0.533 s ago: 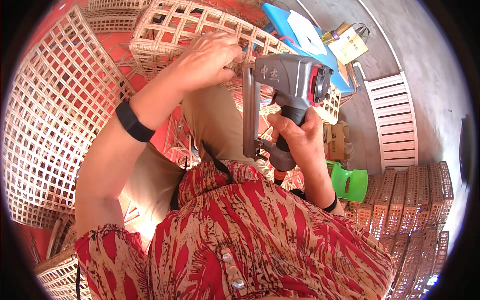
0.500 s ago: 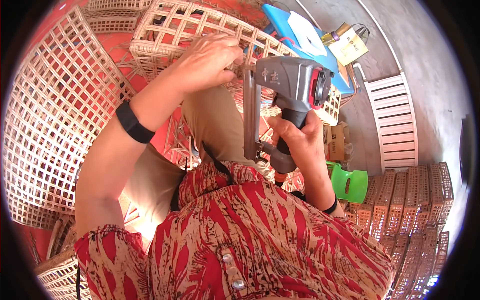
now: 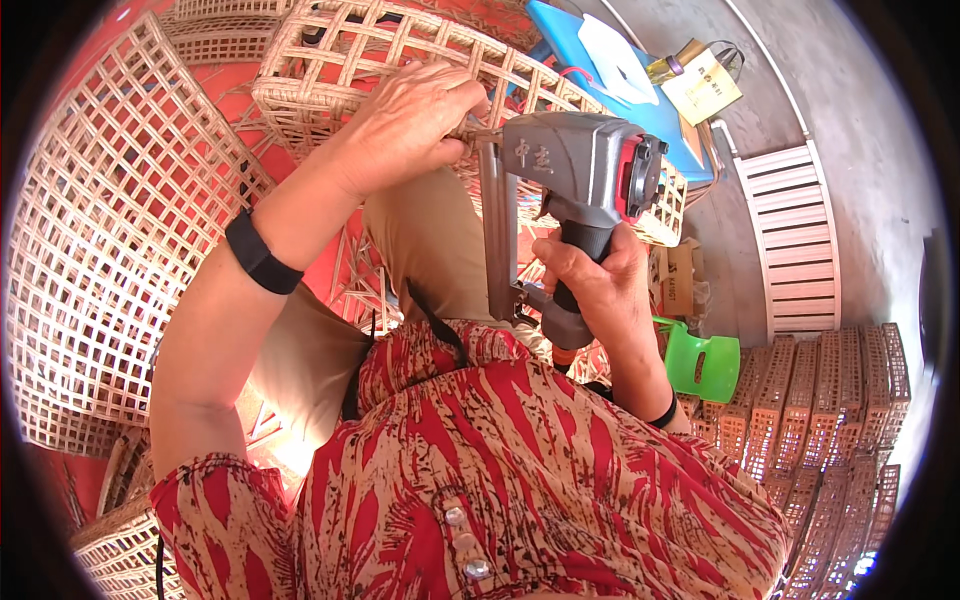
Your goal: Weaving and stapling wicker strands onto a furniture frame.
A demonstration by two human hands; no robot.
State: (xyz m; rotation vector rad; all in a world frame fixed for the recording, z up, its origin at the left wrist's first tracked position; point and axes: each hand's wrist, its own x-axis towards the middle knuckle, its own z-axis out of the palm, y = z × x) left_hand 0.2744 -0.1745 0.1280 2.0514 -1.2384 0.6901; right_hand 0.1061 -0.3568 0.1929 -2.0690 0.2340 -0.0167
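Observation:
My left hand (image 3: 415,125) is closed over the near edge of a woven wicker basket (image 3: 285,97), which lies across the upper middle, against my knees. Its fingertips are partly hidden behind the weave. In my right hand (image 3: 605,280) is a grey and black staple gun (image 3: 565,150), gripped round its handle. The gun's nose points left, at the basket edge close beside my left fingers. Whether the nose touches the weave I cannot tell. Its long magazine (image 3: 497,235) hangs down toward my lap.
A large lattice panel (image 3: 110,260) leans at the left. Loose strips litter the red floor. At the right stand a blue board (image 3: 655,120) with white paper, a yellow bag (image 3: 703,92), a green plastic piece (image 3: 700,365), a white slatted rack (image 3: 795,240) and stacked wicker baskets (image 3: 800,400).
The staple gun and the basket have shifted slightly left. My left hand keeps its hold on the edge, its fingers a little changed in position.

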